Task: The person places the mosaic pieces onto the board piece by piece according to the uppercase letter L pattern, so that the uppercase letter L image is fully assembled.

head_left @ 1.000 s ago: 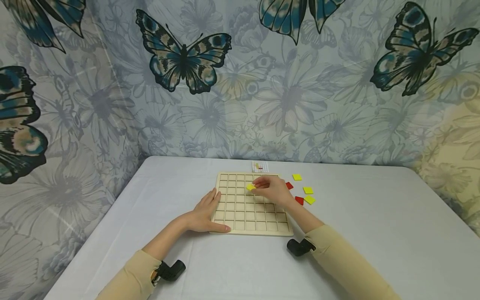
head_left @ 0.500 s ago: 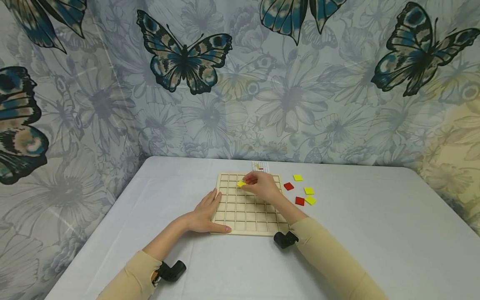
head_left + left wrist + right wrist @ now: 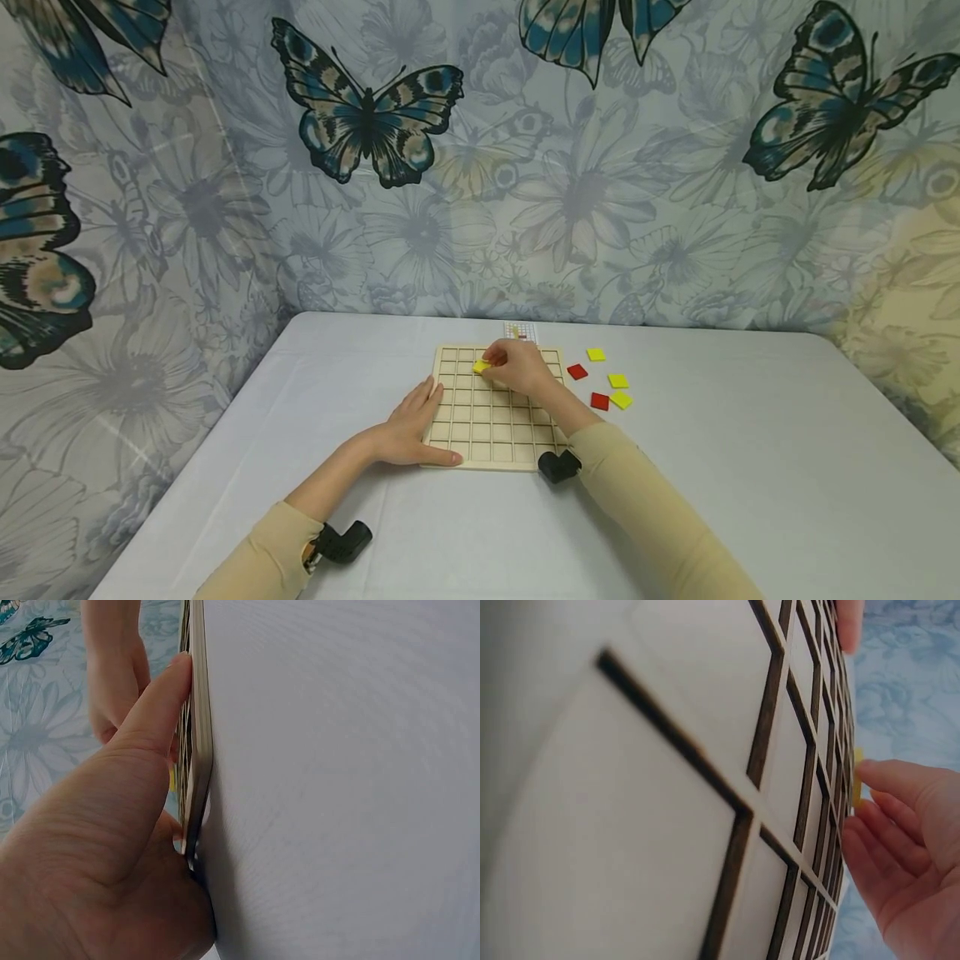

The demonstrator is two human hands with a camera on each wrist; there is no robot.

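Here, the right hand (image 3: pixel 519 367) has a yellow tile (image 3: pixel 481 367) pinched in its fingers at the far part of the grid board (image 3: pixel 501 432); rightward of those fingers lie two red tiles (image 3: pixel 577 372) and three loose yellow tiles (image 3: pixel 617 381); just beyond them sits a small printed card (image 3: pixel 517 331), partly blocked by the hand. The left hand (image 3: pixel 408 423) rests, fingers extended, on the board's left edge, thumb on the near one; a white tabletop (image 3: pixel 450 533) spreads around both; behind rises a butterfly-and-flower backdrop (image 3: pixel 367 125).
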